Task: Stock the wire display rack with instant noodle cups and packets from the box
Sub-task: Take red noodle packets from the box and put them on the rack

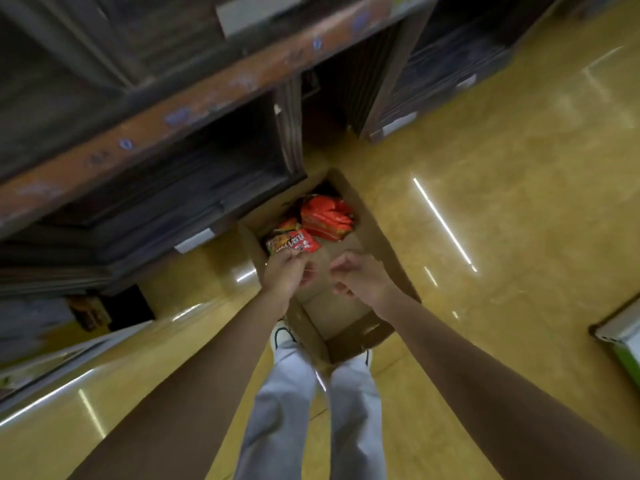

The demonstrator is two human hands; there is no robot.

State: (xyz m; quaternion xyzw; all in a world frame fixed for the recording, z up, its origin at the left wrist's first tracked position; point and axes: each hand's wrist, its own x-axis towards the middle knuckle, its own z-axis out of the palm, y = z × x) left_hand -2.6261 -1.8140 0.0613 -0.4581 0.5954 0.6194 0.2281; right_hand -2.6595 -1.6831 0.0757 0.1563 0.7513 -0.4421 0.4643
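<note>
An open cardboard box (377,233) stands on the floor in front of my feet. A stack of orange-red noodle packets (327,216) lies at its far end. My left hand (285,273) pinches the near edge of a red noodle packet (292,242) over the box. Beside it, my right hand (356,275) hovers above the bare box bottom with fingers curled and nothing in them. The dark wire display rack (145,140) rises to the upper left, blurred; I cannot tell what its shelves hold.
A second dark shelf unit (440,74) stands at the upper right, with a gap between the two. Glossy yellow floor (519,202) spreads to the right. A white-and-green object (620,337) sits at the right edge. My white shoes and light trousers are just behind the box.
</note>
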